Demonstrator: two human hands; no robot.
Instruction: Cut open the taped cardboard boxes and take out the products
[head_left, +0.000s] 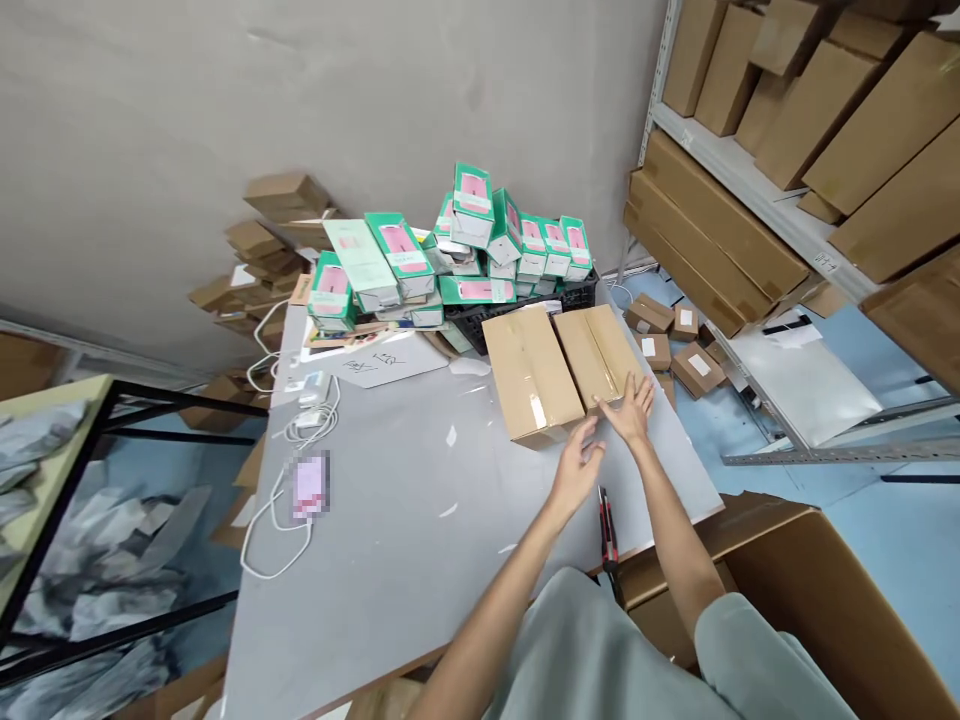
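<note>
Two taped brown cardboard boxes lie side by side on the grey table (390,580): a left box (525,365) and a right box (592,340). My right hand (631,408) has its fingers spread at the near end of the right box, seemingly touching it. Close to the near corner of the left box is my left hand (579,465), its fingers apart and nothing held; whether it touches the box I cannot tell. A red and black utility knife (607,530) rests on the table just below my hands.
Green and white boxes (480,290) are piled at the table's back, partly in a black crate (577,297). A white cable (274,575) runs to a blurred phone (310,484) at left. An open carton (832,600) stands at right, near metal shelves (750,175) full of cartons.
</note>
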